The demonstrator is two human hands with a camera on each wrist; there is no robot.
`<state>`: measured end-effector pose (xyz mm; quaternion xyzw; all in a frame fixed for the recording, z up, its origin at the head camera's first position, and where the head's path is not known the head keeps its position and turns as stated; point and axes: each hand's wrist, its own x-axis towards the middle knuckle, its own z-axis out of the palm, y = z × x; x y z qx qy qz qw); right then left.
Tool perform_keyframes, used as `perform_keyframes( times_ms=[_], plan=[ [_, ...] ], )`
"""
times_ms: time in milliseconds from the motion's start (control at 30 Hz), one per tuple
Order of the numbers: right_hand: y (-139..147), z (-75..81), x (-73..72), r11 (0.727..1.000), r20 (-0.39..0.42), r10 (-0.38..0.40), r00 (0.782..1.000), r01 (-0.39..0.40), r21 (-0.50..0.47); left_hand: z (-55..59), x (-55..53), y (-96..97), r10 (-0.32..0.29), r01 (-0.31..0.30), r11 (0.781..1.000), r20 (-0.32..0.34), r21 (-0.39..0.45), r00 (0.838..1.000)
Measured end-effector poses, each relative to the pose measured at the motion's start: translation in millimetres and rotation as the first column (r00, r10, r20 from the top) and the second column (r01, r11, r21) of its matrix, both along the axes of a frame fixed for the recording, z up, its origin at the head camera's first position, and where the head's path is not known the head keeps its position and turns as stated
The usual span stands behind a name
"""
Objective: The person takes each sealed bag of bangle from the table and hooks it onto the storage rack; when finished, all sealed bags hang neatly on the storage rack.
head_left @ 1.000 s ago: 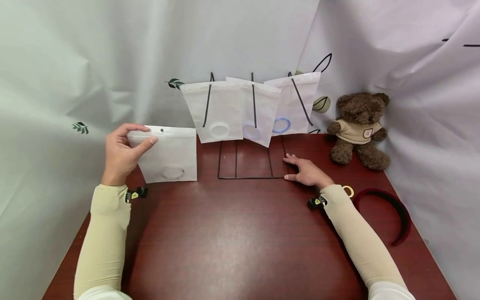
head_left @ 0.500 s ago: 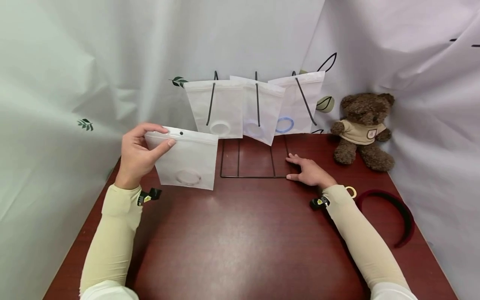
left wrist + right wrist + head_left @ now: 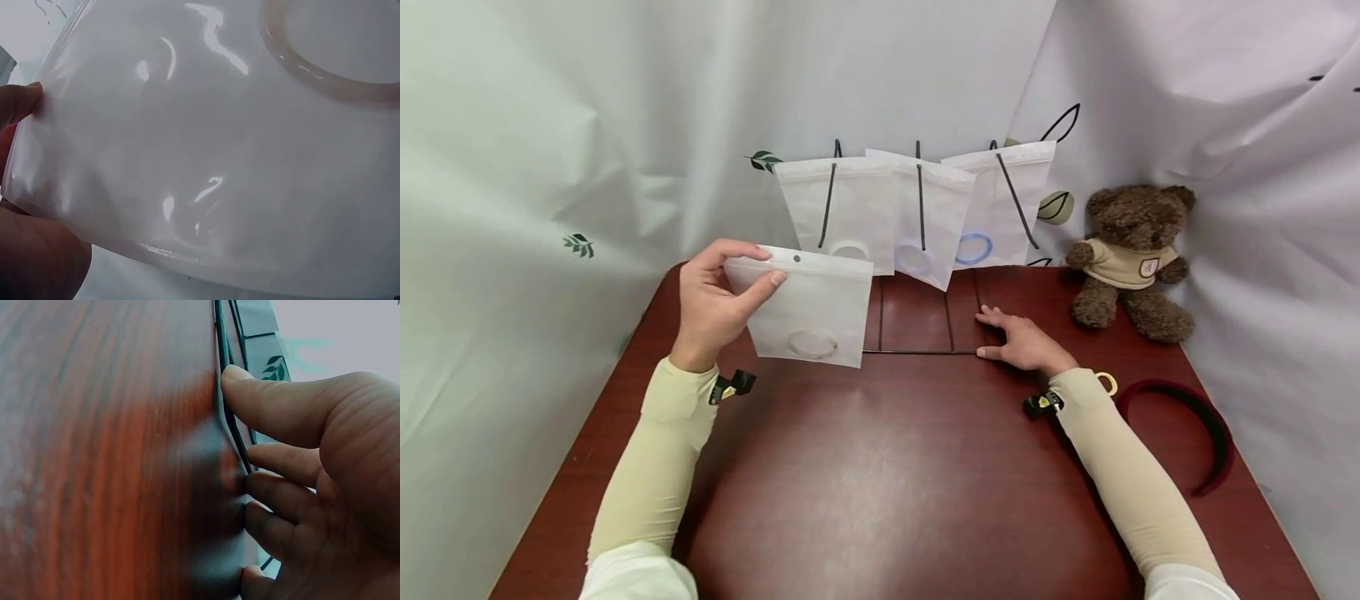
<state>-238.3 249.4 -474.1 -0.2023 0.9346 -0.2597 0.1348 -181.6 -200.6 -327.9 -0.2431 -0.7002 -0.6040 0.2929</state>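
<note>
My left hand (image 3: 711, 304) pinches a white translucent zip bag (image 3: 827, 292) at its upper left corner, thumb in front. The bag has a small hang hole and hangs above the table, before the rack's left side. A pinkish ring, perhaps a bangle (image 3: 340, 90), shows inside it in the left wrist view. My right hand (image 3: 1026, 343) rests at the right front corner of a black wire display rack (image 3: 917, 352), thumb on the wire, fingers spread. Three similar bags hang on the rack's hooks: left (image 3: 861, 200), middle (image 3: 940, 212) and right (image 3: 1030, 179), with rings inside.
A brown teddy bear (image 3: 1137, 262) in a beige shirt sits at the back right. Beside my right sleeve lie a yellow ring (image 3: 1112, 383) and a dark red headband (image 3: 1221, 425). White curtain (image 3: 625, 125) surrounds the dark red table (image 3: 880, 483).
My left hand has carried the bag rightward, over the rack's left front part and partly across the left hanging bag. My right hand stays at the rack's corner. The view has shifted slightly.
</note>
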Motion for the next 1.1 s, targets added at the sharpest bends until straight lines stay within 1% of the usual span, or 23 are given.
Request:
perform_keyframes(
  times_ms=[167,267,400,500,600,733,967,1100],
  plan=[
    [0.1,0.4,-0.4,1.000,0.003,0.001,1.000,-0.001,0.012,-6.8,-12.3,7.3,-0.012,0.012,1.000,-0.014,-0.007,1.000],
    [0.7,0.5,-0.3,1.000,0.012,-0.005,1.000,0.005,0.018,-9.1,-18.8,11.8,-0.014,0.013,1.000,-0.005,-0.015,1.000],
    [0.6,0.6,-1.2,1.000,0.018,-0.009,1.000,0.009,0.021,-10.7,-24.3,17.5,-0.012,0.013,1.000,0.017,-0.002,1.000],
    [0.3,0.0,-2.0,1.000,0.017,-0.008,1.000,0.008,0.021,-8.7,-25.7,22.6,-0.012,0.012,1.000,0.023,0.028,1.000],
    [0.3,0.0,-1.4,1.000,0.017,-0.009,1.000,0.008,0.018,-4.4,-26.3,27.8,-0.021,0.020,0.998,0.017,0.062,1.000],
    [1.1,-0.7,-0.6,1.000,0.012,-0.008,1.000,0.008,0.010,-0.9,-30.3,32.8,-0.018,0.018,0.997,0.009,0.078,1.000],
    [0.4,-1.3,-1.3,1.000,0.009,-0.004,1.000,0.004,0.002,-8.1,-48.4,32.9,0.033,-0.035,0.996,0.036,0.079,0.999],
    [0.2,0.2,-1.5,1.000,0.011,-0.009,1.000,0.009,0.004,-6.4,-57.4,36.3,0.033,-0.036,0.994,0.024,0.099,0.999]
  ],
)
